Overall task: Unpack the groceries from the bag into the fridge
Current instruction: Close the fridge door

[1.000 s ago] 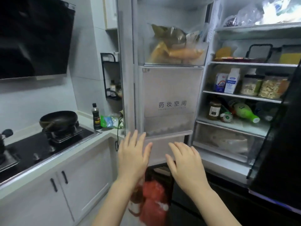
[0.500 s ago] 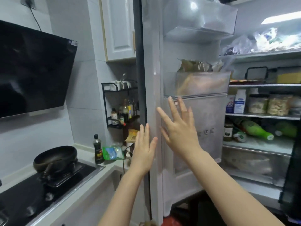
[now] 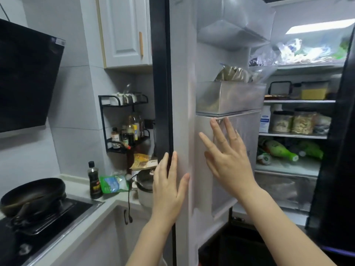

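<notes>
Hands higher now, against upright fridge door.

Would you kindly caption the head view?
Both empty hands, left hand and right hand, spread open at the open fridge door.

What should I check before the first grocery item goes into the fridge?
1. Left fridge door open: ok.
2. Left hand empty, at the door's edge: ok.
3. Right hand empty, fingers spread before the door's inner panel: ok.
4. Grocery bag in view: not ok, none visible.
5. Free shelf space: cannot tell; the shelf with the green bottle shows some bare room.
6. Door bin free: not ok, already holds packets.
</notes>
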The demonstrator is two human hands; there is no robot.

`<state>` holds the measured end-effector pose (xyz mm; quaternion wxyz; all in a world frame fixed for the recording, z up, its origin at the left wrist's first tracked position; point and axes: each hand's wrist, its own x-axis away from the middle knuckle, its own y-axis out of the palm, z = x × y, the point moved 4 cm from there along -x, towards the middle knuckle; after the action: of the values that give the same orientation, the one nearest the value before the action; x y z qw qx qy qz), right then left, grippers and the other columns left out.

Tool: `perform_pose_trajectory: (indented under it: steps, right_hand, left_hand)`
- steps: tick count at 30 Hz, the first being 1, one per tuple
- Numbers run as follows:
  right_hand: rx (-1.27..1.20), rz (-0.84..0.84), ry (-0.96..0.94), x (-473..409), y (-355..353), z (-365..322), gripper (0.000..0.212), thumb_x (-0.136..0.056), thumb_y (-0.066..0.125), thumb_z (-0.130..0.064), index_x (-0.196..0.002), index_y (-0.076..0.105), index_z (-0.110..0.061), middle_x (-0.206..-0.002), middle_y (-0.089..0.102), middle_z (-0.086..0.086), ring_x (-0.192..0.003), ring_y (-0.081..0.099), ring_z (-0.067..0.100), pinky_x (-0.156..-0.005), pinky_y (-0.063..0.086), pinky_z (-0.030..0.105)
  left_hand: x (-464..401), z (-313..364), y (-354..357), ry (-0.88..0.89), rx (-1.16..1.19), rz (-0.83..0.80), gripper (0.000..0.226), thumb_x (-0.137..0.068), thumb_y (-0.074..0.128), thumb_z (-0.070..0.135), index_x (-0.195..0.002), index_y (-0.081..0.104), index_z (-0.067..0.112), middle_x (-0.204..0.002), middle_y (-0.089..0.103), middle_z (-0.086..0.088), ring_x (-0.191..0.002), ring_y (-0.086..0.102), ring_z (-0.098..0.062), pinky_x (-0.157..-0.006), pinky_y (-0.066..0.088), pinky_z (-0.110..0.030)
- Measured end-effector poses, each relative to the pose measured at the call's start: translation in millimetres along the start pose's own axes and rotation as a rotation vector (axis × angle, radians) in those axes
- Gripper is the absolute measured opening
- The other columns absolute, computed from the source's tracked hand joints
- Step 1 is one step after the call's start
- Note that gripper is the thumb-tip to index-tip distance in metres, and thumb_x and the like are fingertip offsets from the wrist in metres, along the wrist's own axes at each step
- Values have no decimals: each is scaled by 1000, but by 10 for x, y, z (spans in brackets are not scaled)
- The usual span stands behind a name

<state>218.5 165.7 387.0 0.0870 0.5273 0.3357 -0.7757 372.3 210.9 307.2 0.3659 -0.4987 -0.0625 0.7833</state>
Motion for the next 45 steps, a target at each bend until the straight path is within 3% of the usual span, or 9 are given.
perform_pose_trajectory:
  steps: [8,13,16,24,26,32,37,41,45]
  right_hand:
    - [-119,18,83,348,-404,534,44,-91,53,-27,-134,50,-20,-155,23,5,-144,20,28,-111,29,42]
    - [-364,72,300,526,-769,762,39,-89,58,-23,-128,54,-19,-152,26,-5,-142,23,12,-114,27,37]
    - [-423,141,340,601,-1004,817,47,-89,55,-33,-134,46,-24,-150,27,-10,-142,20,7,-117,22,28]
    - [-230,21,298,861,-1110,1308,59,-88,49,-44,-143,31,-31,-156,13,-7,-147,3,18,-117,13,39]
    - [-248,4,355,965,-1147,1507,60,-88,50,-43,-143,28,-33,-155,11,-12,-147,0,15,-117,8,35]
    - [-380,-43,465,1111,-1313,1979,59,-90,57,-32,-143,30,-32,-149,24,-18,-144,10,4,-116,13,26]
    - [-380,-180,345,1156,-1292,2186,64,-92,53,-37,-145,17,-42,-154,16,-17,-141,8,-4,-106,9,9]
    - [-353,-213,372,1225,-1162,2499,65,-95,51,-27,-146,15,-38,-156,13,-15,-141,5,-3,-108,11,12]
    - [-324,-226,411,1268,-1016,2823,69,-94,52,-28,-148,9,-36,-157,12,-12,-143,13,4,-102,13,11]
  left_hand:
    - [148,359,170,236,-138,64,61,-92,34,61,-148,16,45,-161,-1,-4,-149,-4,-25,-114,14,-58]
    - [244,800,418,380,-158,127,63,-91,43,59,-147,24,39,-160,5,-9,-148,2,-33,-110,21,-66]
    - [317,1075,616,427,-190,169,65,-88,51,56,-145,30,35,-159,9,-10,-147,6,-35,-108,25,-65]
    - [462,1710,1055,588,-247,283,48,-86,62,42,-132,56,28,-150,31,-10,-139,30,-31,-106,37,-46]
    - [444,1841,1153,618,-236,270,54,-85,64,39,-136,52,26,-150,30,-13,-139,31,-30,-111,34,-40]
    - [258,2134,1545,483,19,96,105,-78,72,34,-152,-1,19,-158,11,-10,-147,17,-25,-116,23,-31]
    - [187,2416,1982,484,42,-14,95,-84,62,33,-152,-3,22,-162,2,1,-148,11,-19,-115,29,-36]
    - [119,2561,2327,428,-36,-74,85,-87,49,43,-152,-2,24,-160,5,1,-148,7,-19,-114,30,-40]
    - [-9,2669,2611,409,-119,-145,86,-87,58,42,-151,4,22,-160,6,1,-149,3,-21,-114,32,-43]
